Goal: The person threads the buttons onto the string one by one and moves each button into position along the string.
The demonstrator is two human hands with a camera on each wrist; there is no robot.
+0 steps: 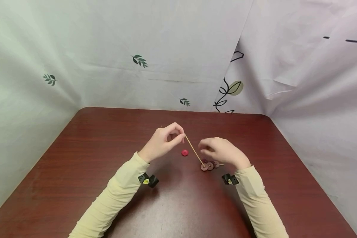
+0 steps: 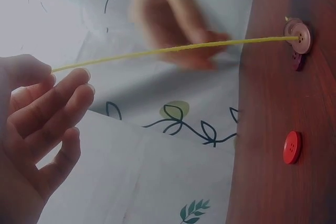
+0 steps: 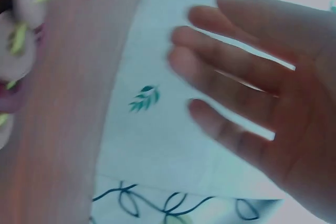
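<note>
My left hand (image 1: 163, 140) pinches a yellow string (image 2: 178, 49) between thumb and forefinger, above the table. The string slants down, taut, to several threaded buttons (image 1: 209, 166) in dull pink and purple, lying on the table. My right hand (image 1: 223, 152) is just above these buttons; the right wrist view shows its fingers (image 3: 226, 66) loosely spread and holding nothing. A single red button (image 2: 292, 147) lies apart, to the left of the threaded ones in the head view.
The dark red-brown table (image 1: 86, 148) has a rounded far edge. White cloth (image 1: 107, 39) with leaf prints hangs behind it and at both sides. A short string end (image 1: 221, 164) sticks out at the right of the threaded buttons.
</note>
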